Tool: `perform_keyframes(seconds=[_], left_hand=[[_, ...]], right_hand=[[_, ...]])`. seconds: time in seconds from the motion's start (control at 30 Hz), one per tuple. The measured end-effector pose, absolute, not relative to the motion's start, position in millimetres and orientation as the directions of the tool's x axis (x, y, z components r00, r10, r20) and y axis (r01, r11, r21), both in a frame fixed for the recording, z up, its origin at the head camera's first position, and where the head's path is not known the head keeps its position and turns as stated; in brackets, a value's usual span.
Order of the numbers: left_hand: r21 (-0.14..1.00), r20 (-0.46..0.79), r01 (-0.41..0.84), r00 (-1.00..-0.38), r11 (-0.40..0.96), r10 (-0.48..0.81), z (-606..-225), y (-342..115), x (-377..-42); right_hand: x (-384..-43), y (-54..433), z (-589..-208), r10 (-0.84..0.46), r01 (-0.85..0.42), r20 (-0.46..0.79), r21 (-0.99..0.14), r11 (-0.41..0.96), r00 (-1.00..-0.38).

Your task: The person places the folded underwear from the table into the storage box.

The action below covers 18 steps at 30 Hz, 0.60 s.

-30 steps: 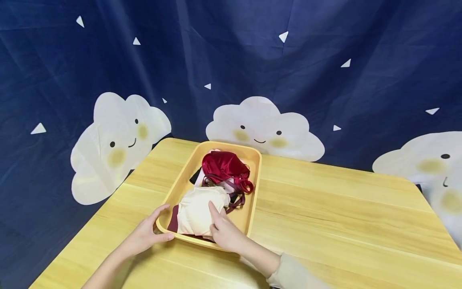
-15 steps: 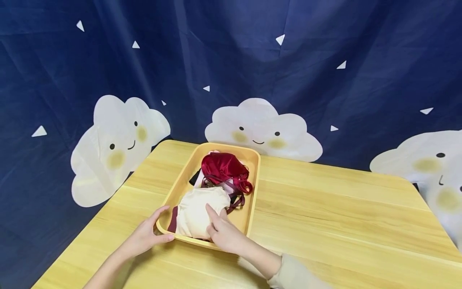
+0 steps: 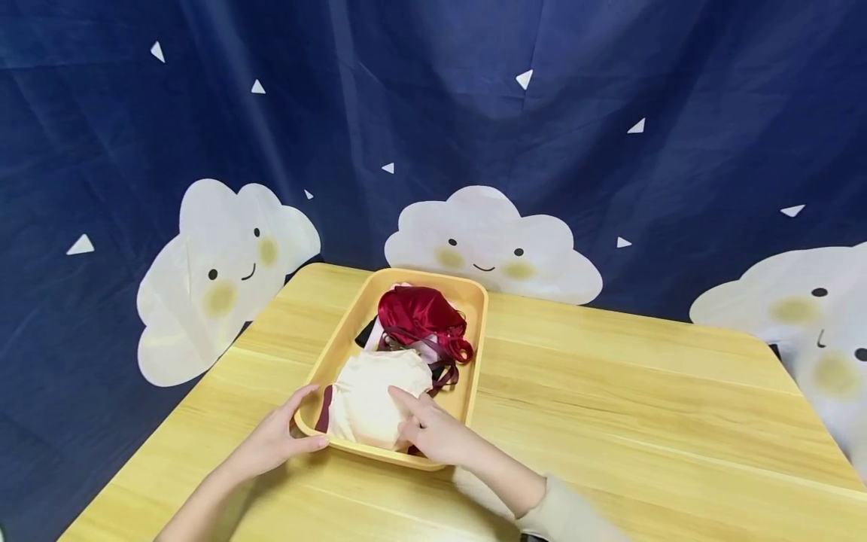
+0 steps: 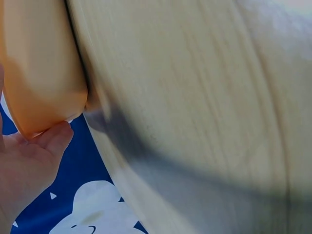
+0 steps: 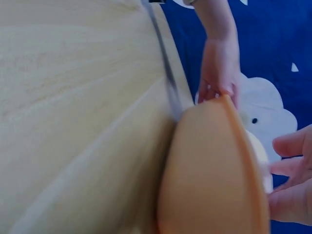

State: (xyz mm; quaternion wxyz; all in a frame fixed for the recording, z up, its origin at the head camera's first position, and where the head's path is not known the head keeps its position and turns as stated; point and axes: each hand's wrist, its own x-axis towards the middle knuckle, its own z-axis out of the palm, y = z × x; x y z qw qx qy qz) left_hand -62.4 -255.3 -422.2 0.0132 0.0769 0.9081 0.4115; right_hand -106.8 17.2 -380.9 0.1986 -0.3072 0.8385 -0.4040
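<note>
A yellow-orange plastic tray (image 3: 478,342) rests on the table. My left hand (image 3: 274,438) grips its near left corner, thumb outside the front rim and fingers along the left side. Inside, towards the front, lies a folded cream garment (image 3: 371,395) over a burgundy fabric piece (image 3: 325,410). My right hand (image 3: 439,436) touches the cream garment's right part, index finger stretched across it. In the right wrist view, the right thumb and fingers (image 5: 287,168) are spread apart beside the tray rim. A shiny red satin garment (image 3: 421,312) with thin straps fills the tray's far part.
Dark burgundy straps (image 3: 447,374) and a black fabric piece (image 3: 366,332) show among the pile. The wooden table (image 3: 643,391) extends to the right. Behind it hangs a blue curtain (image 3: 460,98) with cloud faces, close to the tray's far end.
My right hand has shifted slightly right, and the cream garment is spread a little wider towards the front right. The left hand keeps its place on the tray corner.
</note>
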Motion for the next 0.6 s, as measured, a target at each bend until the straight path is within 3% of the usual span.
perform_keyframes(seconds=[0.2,0.37,0.5,0.6], left_hand=[[0.723,0.029,0.125,-0.988,0.680,0.150,-423,-257,-69],[0.711,0.027,0.121,-0.989,0.692,0.146,-419,-255,-70],[0.730,0.021,0.128,-0.986,0.671,0.166,-410,-252,-67],[0.704,0.043,0.167,-0.980,0.690,0.194,-398,-249,-66]], right_hand=[[-111,37,-372,-0.692,-0.351,-0.105,-0.802,0.484,-0.714],[-113,64,-372,-0.691,-0.356,-0.013,-0.849,0.390,-0.723],[-114,101,-373,-0.636,-0.389,0.078,-0.845,0.366,-0.768],[-114,132,-373,-0.534,-0.388,0.126,-0.825,0.412,-0.836]])
